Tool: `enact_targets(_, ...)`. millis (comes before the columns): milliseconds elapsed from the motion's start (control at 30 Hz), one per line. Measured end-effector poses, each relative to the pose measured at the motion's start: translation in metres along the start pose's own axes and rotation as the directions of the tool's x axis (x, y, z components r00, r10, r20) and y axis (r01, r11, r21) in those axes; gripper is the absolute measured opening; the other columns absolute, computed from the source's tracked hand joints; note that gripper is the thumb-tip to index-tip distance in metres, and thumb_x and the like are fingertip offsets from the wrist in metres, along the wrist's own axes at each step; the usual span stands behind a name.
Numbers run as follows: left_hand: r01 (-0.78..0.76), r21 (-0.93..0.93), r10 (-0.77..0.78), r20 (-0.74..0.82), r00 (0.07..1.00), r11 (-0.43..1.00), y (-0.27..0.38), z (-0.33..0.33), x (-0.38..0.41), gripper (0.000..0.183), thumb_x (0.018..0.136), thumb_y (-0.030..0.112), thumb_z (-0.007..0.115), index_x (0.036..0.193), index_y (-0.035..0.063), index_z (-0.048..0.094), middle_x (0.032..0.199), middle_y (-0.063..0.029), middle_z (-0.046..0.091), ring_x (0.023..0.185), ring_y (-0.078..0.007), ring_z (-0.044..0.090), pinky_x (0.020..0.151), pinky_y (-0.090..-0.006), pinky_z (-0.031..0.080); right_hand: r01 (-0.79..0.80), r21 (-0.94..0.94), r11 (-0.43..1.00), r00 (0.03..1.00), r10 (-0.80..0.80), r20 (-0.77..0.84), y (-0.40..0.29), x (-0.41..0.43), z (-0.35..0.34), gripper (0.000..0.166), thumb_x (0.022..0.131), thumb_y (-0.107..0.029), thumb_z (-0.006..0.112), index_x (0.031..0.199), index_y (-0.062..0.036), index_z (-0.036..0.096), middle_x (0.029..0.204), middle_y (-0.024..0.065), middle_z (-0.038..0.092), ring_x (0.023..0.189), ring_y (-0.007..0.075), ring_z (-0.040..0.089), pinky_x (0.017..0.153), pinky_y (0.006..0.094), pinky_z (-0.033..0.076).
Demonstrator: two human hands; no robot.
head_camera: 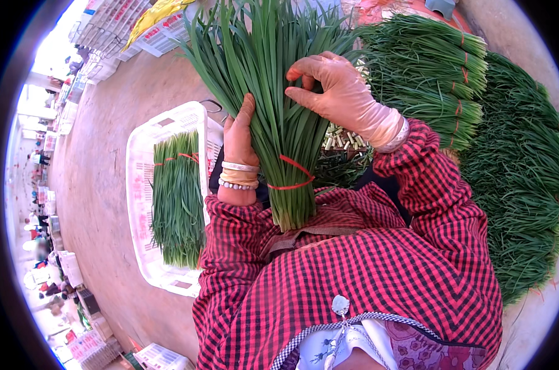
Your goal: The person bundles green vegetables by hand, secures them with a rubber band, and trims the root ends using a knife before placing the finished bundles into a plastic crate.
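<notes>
A thick bunch of garlic chives stands upright before me, its cut pale ends low against my lap. One red tie circles its lower part. My left hand, in a thin glove, grips the bunch from the left side, thumb pointing up along the leaves. In front of the leaves on the right is my gloved right hand. Its fingers are curled and the thumb is apart from the index finger, with nothing visible between them. The leaf tips fan out towards the top of the view.
At left, a white plastic crate holds tied chive bundles. More tied bundles and a large chive pile lie on the right. Cut stem pieces lie behind the bunch. Stacked crates stand at the upper left.
</notes>
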State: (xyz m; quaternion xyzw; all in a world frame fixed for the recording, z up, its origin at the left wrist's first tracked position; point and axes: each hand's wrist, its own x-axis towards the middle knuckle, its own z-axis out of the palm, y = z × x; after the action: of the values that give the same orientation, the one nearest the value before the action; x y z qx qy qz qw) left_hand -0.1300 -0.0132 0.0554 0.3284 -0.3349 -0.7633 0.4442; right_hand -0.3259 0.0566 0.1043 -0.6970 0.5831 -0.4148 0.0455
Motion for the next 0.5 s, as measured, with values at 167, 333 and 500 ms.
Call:
enact_targets(167, 0.029, -0.003, -0.029, 0.005, 1.000, 1.000, -0.002, -0.004, 0.005, 0.036, 0.098, 0.022, 0.062, 0.127, 0.0002, 0.056, 0.111, -0.0117, 0.068, 0.092, -0.0232, 0.070, 0.078, -0.0363, 0.059, 0.006, -0.036, 0.999, 0.999, -0.004, 0.050, 0.003, 0.002, 0.002, 0.022, 0.078, -0.027, 0.074, 0.091, -0.0100, 0.068, 0.078, 0.0027, 0.064, 0.087, 0.0263, 0.061, 0.086, 0.0406, 0.046)
enact_targets(333, 0.010, -0.025, -0.010, 0.001, 1.000, 1.000, -0.002, -0.012, 0.006, 0.036, 0.097, 0.022, 0.063, 0.125, -0.0007, 0.056, 0.110, -0.0118, 0.068, 0.090, -0.0233, 0.070, 0.077, -0.0363, 0.060, 0.257, 0.000, 0.967, 0.966, -0.257, 0.008, 0.001, 0.001, 0.003, 0.016, 0.076, -0.016, 0.076, 0.086, -0.0089, 0.065, 0.083, 0.0046, 0.065, 0.093, 0.0271, 0.063, 0.093, 0.0433, 0.046)
enact_targets(500, -0.040, 0.059, 0.044, -0.077, 0.996, 0.997, 0.001, -0.012, 0.012, 0.037, 0.098, 0.025, 0.061, 0.125, 0.0005, 0.057, 0.110, -0.0119, 0.069, 0.090, -0.0241, 0.070, 0.077, -0.0374, 0.060, 0.341, -0.044, 0.939, 0.940, -0.339, 0.045, -0.024, -0.009, -0.014, 0.016, 0.075, -0.019, 0.075, 0.080, -0.0077, 0.064, 0.082, 0.0051, 0.065, 0.094, 0.0292, 0.062, 0.097, 0.0439, 0.043)
